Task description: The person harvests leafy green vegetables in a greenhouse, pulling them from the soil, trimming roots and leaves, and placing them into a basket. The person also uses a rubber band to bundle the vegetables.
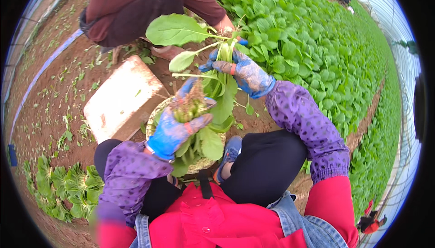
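Observation:
My left hand [176, 122], in a soiled blue glove, is closed around a bunch of leafy greens [192, 110] with its roots up and its leaves hanging down. Above and to the right of it, my right hand [243, 71], gloved the same way, grips the pale stems of more leafy greens [225, 52], also root end up, whose large leaves spread left and downward. Part of a dark blade or metal edge [210, 102] shows beside my left hand's fingers; how it is held is hidden. Beneath both hands stands a round, pale speckled container [203, 165].
A co-worker [142, 6] crouches ahead, a hand near the crop. A white foam box [120, 95] lies on the soil at the left. Dense leafy greens [299, 40] grow at the right. Bunched greens [64, 187] lie at the lower left. More people are farther off at the right.

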The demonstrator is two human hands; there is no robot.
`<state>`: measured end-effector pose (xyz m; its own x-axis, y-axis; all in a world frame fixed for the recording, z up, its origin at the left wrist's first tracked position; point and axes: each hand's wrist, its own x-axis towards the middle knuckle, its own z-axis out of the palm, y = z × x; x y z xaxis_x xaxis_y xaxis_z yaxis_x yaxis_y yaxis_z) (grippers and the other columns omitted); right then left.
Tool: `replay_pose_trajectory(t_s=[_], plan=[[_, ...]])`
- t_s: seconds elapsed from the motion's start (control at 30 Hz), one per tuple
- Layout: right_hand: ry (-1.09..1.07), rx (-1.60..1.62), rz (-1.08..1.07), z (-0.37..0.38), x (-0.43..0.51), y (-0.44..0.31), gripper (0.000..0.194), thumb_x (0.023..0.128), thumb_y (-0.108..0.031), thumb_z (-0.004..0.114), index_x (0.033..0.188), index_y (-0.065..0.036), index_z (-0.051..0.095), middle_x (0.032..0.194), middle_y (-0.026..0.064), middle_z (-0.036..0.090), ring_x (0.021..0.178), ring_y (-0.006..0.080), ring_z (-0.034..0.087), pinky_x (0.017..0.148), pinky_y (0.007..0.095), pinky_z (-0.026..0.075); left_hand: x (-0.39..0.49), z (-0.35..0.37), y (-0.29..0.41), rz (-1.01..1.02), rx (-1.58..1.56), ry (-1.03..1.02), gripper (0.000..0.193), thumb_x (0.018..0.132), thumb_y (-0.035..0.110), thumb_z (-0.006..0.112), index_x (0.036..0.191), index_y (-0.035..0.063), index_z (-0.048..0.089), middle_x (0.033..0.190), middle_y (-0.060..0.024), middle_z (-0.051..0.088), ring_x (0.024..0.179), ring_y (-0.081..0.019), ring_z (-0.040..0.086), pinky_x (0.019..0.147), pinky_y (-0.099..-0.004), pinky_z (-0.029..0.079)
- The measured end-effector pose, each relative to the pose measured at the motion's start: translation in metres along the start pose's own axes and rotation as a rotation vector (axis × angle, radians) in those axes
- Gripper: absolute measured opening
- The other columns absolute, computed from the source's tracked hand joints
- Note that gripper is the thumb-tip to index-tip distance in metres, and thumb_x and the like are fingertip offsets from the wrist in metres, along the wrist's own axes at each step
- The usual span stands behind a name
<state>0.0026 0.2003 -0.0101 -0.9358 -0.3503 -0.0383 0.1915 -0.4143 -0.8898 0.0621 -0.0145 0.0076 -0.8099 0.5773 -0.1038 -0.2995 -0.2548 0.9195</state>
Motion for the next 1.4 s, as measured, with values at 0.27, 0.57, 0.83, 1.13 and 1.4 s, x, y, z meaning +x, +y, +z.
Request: replay_pose_trajectory(t_s=[0.27,0.57,0.83,1.13,1.4], plan=[[-0.011,0.135,-0.104,0.097,0.001,-0.011,0.032,0.083,-0.010,0.060,0.111,-0.003,0.048,0.100,0.0098,0.058,0.096,0.0223,0.058,0.086,0.0351,0.047,0.003,-0.027,-0.015,0.066,0.207,0.085,0.041,0.077,0.007,0.069,0.115,0.0026,0.052,0.105,-0.0044,0.060,0.091,-0.0123,0.057,0.083,-0.0277,0.047],[0.133,0.285,-0.236,0.057,0.022,-0.010,0.033,0.089,-0.020,0.052,0.116,-0.002,0.047,0.067,-0.0027,0.040,0.064,0.0107,0.043,0.080,0.0326,0.043,-0.015,-0.032,-0.002,0.237,0.956,0.193,0.051,0.066,0.024,0.078,0.108,0.0018,0.058,0.113,-0.0149,0.053,0.112,-0.0232,0.049,0.094,-0.0338,0.039],[0.391,0.071,-0.385,0.050,0.046,-0.010,0.023,0.095,-0.024,0.041,0.090,-0.004,0.052,0.049,-0.0048,0.032,0.037,0.0088,0.029,0.046,0.0284,0.039,-0.012,-0.029,0.010,0.287,1.283,0.239,0.050,0.062,0.019,0.078,0.107,0.0083,0.060,0.124,-0.0225,0.046,0.115,-0.0349,0.047,0.095,-0.0376,0.039],[0.177,-0.613,0.122,-0.024,0.014,0.002,0.031,0.092,-0.031,0.049,0.107,-0.005,0.053,0.072,0.0012,0.055,0.059,0.0115,0.054,0.058,0.0263,0.047,-0.012,-0.056,0.018,0.285,1.587,0.437,0.053,0.057,0.015,0.078,0.107,0.0118,0.059,0.125,-0.0154,0.045,0.097,-0.0355,0.053,0.082,-0.0404,0.046],[0.073,-0.103,0.255,0.014,0.004,-0.024,0.040,0.089,-0.037,0.053,0.107,-0.001,0.055,0.098,0.0102,0.062,0.087,0.0195,0.062,0.073,0.0319,0.051,-0.019,-0.055,0.021,0.395,1.791,0.438,0.036,0.065,0.012,0.071,0.100,0.0116,0.062,0.119,-0.0099,0.049,0.086,-0.0314,0.056,0.074,-0.0409,0.044]])
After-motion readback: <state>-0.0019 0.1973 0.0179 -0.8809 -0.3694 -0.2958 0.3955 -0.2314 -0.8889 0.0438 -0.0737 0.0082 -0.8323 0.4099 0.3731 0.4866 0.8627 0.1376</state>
